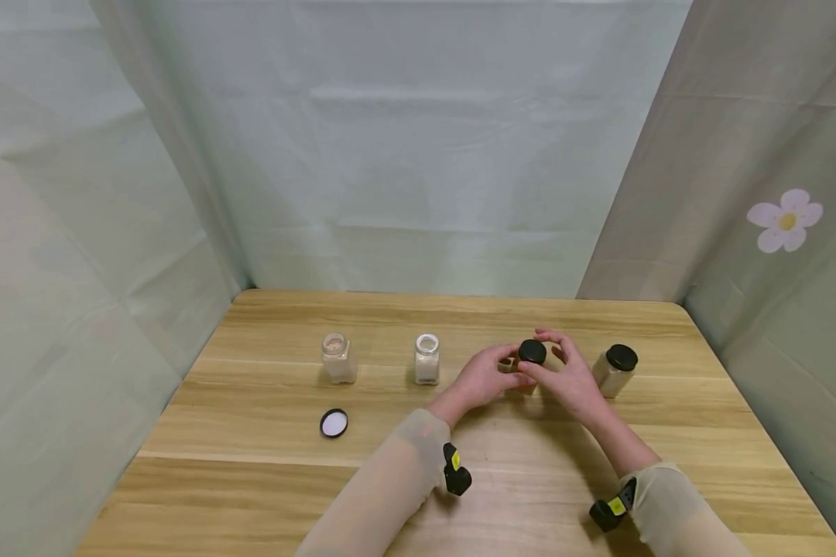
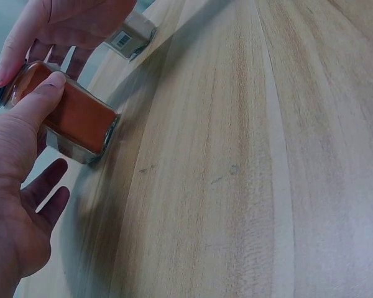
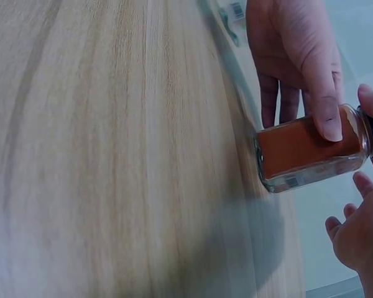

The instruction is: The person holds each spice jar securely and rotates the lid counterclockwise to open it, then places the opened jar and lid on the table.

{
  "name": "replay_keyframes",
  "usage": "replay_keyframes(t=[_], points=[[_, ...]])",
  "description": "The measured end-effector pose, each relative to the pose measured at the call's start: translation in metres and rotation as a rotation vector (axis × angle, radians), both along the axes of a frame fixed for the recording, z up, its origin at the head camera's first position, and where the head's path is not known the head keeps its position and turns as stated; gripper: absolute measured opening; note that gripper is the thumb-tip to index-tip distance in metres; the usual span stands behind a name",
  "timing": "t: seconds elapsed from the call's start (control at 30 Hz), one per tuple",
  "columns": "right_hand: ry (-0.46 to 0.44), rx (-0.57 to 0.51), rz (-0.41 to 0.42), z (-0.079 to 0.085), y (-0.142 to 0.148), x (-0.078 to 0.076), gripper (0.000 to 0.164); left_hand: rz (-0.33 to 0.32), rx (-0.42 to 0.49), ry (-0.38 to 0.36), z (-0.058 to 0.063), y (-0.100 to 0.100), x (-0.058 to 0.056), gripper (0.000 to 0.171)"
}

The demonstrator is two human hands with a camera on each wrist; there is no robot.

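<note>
Spice jar steadied while its black lid is gripped.
The glass is pinched by the left hand to hold it upright; the right hand fingers are curled round the lid.

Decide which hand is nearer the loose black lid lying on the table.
Left. The left hand grips the red spice jar right of the lid; the right hand is farther right.

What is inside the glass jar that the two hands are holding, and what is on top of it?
The jar is nearly full of reddish-brown powder. A black lid sits on top, gripped by the right hand; the left hand holds the body. The mouth beneath is covered.
</note>
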State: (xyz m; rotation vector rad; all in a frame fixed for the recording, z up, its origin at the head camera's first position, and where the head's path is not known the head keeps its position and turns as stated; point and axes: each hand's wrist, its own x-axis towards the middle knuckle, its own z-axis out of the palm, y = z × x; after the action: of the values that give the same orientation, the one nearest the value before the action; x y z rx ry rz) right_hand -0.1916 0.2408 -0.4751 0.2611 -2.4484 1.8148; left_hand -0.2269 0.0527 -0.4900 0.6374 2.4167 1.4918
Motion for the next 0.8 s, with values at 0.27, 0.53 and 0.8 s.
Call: replay_keyframes(t=[0.27, 0.53, 0.8], points=[[-0.03, -0.004, -0.012, 0.016, -0.007, 0.008, 0.049, -0.003, 0.002, 0.012, 0.0, 0.0, 0.0, 0.048], [-0.011, 0.001, -0.016, 0.015, -0.006, 0.007, 0.047, -0.002, 0.012, 0.011, -0.002, 0.0, 0.0, 0.05], [0.014, 0.008, -0.003, -0.003, 0.001, -0.002, 0.046, -0.011, 0.03, 0.008, -0.002, 0.0, 0.0, 0.051]])
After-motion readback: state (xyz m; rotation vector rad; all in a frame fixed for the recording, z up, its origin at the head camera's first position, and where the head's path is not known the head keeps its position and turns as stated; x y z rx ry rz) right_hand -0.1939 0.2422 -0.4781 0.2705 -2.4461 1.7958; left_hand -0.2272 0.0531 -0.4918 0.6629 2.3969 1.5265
